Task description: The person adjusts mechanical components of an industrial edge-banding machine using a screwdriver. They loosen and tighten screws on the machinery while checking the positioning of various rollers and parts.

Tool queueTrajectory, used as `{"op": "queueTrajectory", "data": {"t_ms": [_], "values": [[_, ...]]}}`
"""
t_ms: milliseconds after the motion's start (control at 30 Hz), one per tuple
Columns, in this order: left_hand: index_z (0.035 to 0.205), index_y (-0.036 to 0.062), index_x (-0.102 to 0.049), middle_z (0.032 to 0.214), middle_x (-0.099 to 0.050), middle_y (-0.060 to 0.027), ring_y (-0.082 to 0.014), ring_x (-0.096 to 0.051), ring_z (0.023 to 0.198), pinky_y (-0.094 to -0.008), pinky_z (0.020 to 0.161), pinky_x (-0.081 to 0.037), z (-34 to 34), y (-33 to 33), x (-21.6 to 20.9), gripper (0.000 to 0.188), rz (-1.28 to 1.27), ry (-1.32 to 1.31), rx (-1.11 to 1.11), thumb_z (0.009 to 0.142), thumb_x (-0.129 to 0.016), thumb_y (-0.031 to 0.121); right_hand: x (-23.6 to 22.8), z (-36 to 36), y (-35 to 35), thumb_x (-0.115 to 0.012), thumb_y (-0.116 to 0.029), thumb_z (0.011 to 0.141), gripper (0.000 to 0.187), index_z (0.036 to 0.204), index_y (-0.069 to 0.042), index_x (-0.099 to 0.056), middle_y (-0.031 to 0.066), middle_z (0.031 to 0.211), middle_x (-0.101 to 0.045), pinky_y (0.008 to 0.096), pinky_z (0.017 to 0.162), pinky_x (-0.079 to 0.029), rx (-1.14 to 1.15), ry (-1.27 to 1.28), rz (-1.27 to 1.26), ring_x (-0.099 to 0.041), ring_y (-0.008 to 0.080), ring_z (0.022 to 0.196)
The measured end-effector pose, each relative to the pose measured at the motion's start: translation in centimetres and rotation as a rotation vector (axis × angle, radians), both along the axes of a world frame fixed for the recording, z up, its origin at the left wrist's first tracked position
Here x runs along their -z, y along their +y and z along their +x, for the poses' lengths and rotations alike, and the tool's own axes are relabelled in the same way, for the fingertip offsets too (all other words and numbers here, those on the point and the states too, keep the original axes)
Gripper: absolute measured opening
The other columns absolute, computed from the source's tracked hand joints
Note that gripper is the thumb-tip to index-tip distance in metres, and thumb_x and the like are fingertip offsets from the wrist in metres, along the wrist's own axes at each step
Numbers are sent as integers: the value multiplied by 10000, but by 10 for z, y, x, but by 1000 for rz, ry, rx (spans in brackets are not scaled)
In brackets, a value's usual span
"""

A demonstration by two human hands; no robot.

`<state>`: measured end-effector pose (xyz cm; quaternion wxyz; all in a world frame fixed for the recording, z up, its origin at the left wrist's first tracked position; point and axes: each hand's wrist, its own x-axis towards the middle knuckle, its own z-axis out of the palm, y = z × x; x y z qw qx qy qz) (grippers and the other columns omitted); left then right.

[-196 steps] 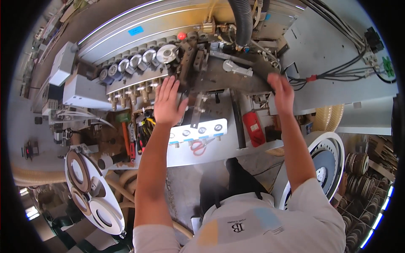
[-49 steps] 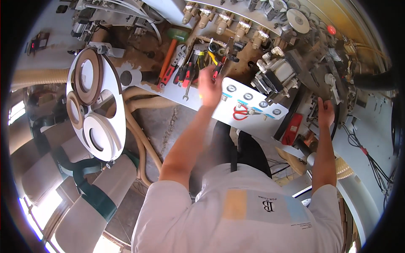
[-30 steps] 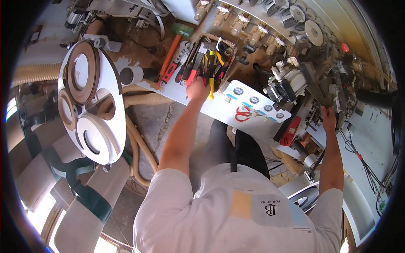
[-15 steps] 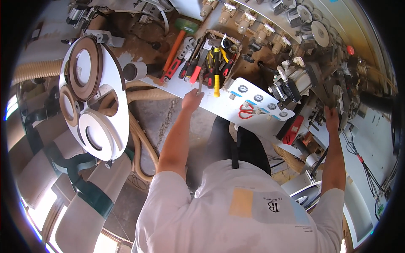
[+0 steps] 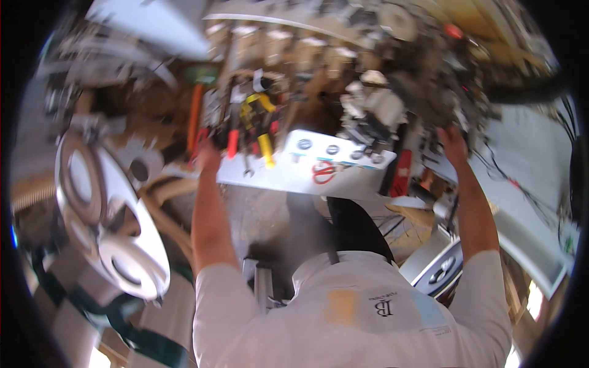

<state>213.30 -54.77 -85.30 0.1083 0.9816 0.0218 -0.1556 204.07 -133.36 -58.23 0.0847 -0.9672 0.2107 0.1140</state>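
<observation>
Left hand (image 5: 208,157) has shifted over since half a second ago: it was at the end of the small spanner (image 5: 247,165), and now it's at the red-handled adjustable wrench (image 5: 211,110). Camera's swung round a bit too, so everything's pretty smeared, sorry.

Anyway, that wrench is at the left end of the tool pile, sitting just right of the mallet (image 5: 195,116) with the orange handle. The hand is right at the bottom of its handle, but honestly I can't tell if the fingers are closed round it or just touching.

Going right along the pile you get another red handle (image 5: 233,144), then a chunky yellow handle (image 5: 265,151), with the spanner between those two, its end on the pale worktop (image 5: 270,179). Past that there's a white panel (image 5: 318,147) with round dials, and red scissors (image 5: 323,172) at its lower edge.

Right hand (image 5: 453,144) is well apart from all that, up against the machine (image 5: 429,101), fingers pointing up. Can't make out its grip either. Red case (image 5: 401,173) is just left of it. Way out on the left, a white plate (image 5: 150,245) carries some big rings (image 5: 127,265).
</observation>
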Motion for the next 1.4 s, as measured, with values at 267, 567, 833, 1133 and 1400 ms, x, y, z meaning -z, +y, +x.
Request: {"op": "queueTrajectory", "data": {"t_ms": [267,567,833,1133,1400], "values": [[1297,-22,-545,1070,-610,-163,-326,-613,923,-442,839,-528,-33,27,-130,400,-298,-453,-82,962,-641,176,-27,8,35,-692,-621,911,535,888,-90,-623,118,819,-691,473,688,-510,137,-56,80,-679,351,813],[1467,10,-492,1021,-643,-12,-121,-569,794,-260,729,-468,-39,-215,-368,456,-1088,-31,-176,1016,-560,21,-29,2,41,-794,-615,791,543,683,-143,-549,45,662,-618,436,555,-460,92,-231,23,-634,296,640],[1418,172,-643,900,-733,-140,-235,-700,769,-312,741,-550,2,-454,-452,429,-424,-94,558,989,-651,174,14,-5,28,-850,-575,730,569,618,-180,-456,-16,583,-507,404,419,-357,-46,-744,-111,-547,244,510],[1496,162,-521,878,-740,-154,-288,-734,783,-378,731,-562,9,-576,-385,546,-491,-101,486,977,-582,319,22,-7,22,-850,-577,718,563,619,-190,-453,-35,577,-495,384,424,-375,-41,-830,-104,-549,223,504],[1267,50,-559,798,-605,-105,-138,-443,429,-276,363,-240,18,-602,-392,358,-1250,679,-73,923,-622,129,23,-6,24,-847,-575,709,541,625,-192,-474,-47,589,-528,371,444,-411,-27,-848,-64,-577,218,528]]}}
